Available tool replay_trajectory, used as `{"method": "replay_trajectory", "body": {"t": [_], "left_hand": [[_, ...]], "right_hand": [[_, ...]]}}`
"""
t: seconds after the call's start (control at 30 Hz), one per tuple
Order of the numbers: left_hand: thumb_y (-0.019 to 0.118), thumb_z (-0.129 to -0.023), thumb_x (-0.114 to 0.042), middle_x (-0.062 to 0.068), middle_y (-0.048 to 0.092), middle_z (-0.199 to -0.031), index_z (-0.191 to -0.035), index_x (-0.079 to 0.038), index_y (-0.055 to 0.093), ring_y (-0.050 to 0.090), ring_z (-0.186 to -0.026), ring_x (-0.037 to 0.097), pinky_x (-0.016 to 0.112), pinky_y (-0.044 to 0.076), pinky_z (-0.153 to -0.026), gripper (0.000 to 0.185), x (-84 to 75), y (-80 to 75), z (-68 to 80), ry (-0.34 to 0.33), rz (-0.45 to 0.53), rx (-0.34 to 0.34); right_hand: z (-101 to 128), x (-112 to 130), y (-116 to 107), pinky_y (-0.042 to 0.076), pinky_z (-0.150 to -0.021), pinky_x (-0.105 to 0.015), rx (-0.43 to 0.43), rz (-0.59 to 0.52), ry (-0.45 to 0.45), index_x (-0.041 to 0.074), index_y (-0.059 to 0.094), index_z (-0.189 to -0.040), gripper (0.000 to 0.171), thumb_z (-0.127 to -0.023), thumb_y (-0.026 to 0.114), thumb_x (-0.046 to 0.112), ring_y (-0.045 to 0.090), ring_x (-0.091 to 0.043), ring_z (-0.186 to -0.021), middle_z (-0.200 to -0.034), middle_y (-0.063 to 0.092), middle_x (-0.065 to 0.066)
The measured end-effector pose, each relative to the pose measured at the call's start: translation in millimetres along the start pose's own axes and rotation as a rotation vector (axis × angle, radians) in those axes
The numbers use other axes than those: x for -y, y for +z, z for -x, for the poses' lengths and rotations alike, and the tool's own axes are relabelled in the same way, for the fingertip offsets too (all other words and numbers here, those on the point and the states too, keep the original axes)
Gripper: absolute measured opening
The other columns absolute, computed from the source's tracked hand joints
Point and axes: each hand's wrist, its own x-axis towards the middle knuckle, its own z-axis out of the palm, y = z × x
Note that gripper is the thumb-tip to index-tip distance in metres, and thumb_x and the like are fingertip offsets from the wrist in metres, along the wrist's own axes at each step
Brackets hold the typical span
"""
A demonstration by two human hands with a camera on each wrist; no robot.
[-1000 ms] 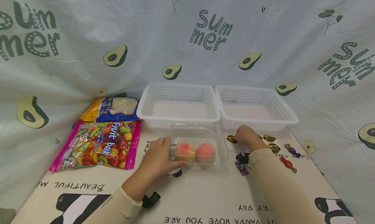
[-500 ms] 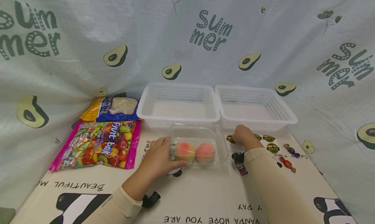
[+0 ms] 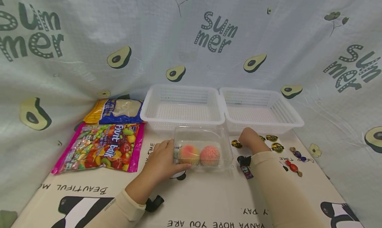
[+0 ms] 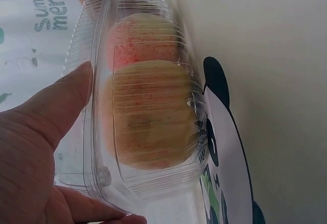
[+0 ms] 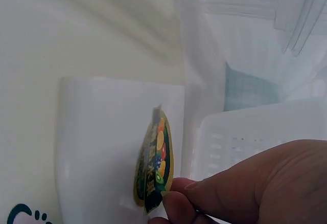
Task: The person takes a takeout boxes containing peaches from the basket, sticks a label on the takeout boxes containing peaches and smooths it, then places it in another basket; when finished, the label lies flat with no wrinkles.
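My left hand (image 3: 161, 159) grips the left side of a clear plastic clamshell box (image 3: 201, 133), thumb at the front. Inside sit two round pinkish-yellow peach-like balls (image 3: 210, 155), seen closer in the left wrist view through the ribbed wall (image 4: 153, 116). With thumb and fingertips, my right hand (image 3: 251, 141) pinches the edge of an oval black-and-gold sticker (image 5: 158, 162). That sticker is bent up, partly lifted from its white backing sheet (image 5: 97, 147). More such stickers (image 3: 277, 147) lie on the sheet beside the hand; part of it is hidden beneath hand and sleeve.
Two white perforated baskets, left (image 3: 182, 121) and right (image 3: 264, 123), stand behind the box and sheet. At left lie a fruit candy bag (image 3: 104, 148) and a blue-yellow packet (image 3: 119, 110). Wrapped candies, purple (image 3: 297, 154), red (image 3: 293, 167) and dark purple (image 3: 246, 171), lie near the right forearm.
My right hand has shifted only slightly, and the stickers to its right have moved a little away from me. The left hand and the box stay in place.
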Motion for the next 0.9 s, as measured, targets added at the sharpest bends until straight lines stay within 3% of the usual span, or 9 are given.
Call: {"method": "replay_trajectory", "body": {"t": [0.1,0.27,0.5,0.6,0.73,0.9], "left_hand": [[0.089,-0.068,-0.062,0.014,0.055,-0.139,-0.151,-0.002,0.044,0.048,-0.122,0.033,0.058,0.047,-0.101,0.112,0.0,-0.2,-0.2,0.003,0.003,-0.004],[0.090,-0.067,-0.062,0.013,0.056,-0.138,-0.150,-0.004,0.045,0.049,-0.120,0.032,0.057,0.047,-0.100,0.111,0.4,-0.1,0.2,0.002,0.015,-0.006],[0.089,-0.067,-0.062,0.013,0.056,-0.138,-0.150,-0.005,0.045,0.049,-0.120,0.031,0.058,0.047,-0.100,0.110,0.6,-0.2,0.6,-0.002,0.023,-0.003],[0.089,-0.067,-0.062,0.013,0.056,-0.139,-0.150,-0.005,0.045,0.048,-0.121,0.031,0.057,0.046,-0.101,0.110,0.5,-0.3,0.6,-0.004,0.019,-0.002],[0.089,-0.067,-0.063,0.012,0.056,-0.138,-0.150,-0.005,0.045,0.049,-0.121,0.031,0.056,0.047,-0.100,0.110,0.4,-0.4,0.3,-0.005,0.015,0.000],[0.089,-0.067,-0.063,0.012,0.056,-0.137,-0.150,-0.005,0.045,0.049,-0.121,0.031,0.056,0.048,-0.100,0.110,-0.3,-0.4,0.5,-0.010,0.016,0.004]], "right_hand": [[-2,-2,0,0.037,-0.062,-0.035,0.010,-0.011,-0.005,0.012,0.035,-0.063,0.032,-0.091,0.043,-0.003,0.031,-0.019,-0.061,-0.068,0.035,-0.006],[-2,-5,1,0.039,-0.064,-0.036,0.016,-0.019,-0.022,0.013,0.036,-0.065,0.030,-0.091,0.043,-0.001,0.035,-0.020,-0.063,-0.069,0.038,-0.006],[-2,-11,2,0.028,-0.052,-0.029,-0.019,-0.024,-0.077,0.018,0.034,-0.053,0.043,-0.092,0.047,0.004,0.019,-0.011,-0.051,-0.051,0.023,0.006],[-1,-13,3,0.027,-0.052,-0.029,-0.022,-0.020,-0.088,0.018,0.036,-0.053,0.043,-0.092,0.048,0.004,0.021,-0.011,-0.051,-0.051,0.025,0.006],[-2,-13,4,0.034,-0.058,-0.033,-0.019,-0.030,-0.041,0.014,0.042,-0.059,0.035,-0.093,0.046,0.005,0.033,-0.017,-0.057,-0.061,0.037,-0.001],[-3,-13,2,0.041,-0.069,-0.039,0.000,-0.094,0.026,0.002,0.050,-0.082,0.016,-0.097,0.043,0.005,0.044,-0.026,-0.073,-0.086,0.051,-0.016]]}}
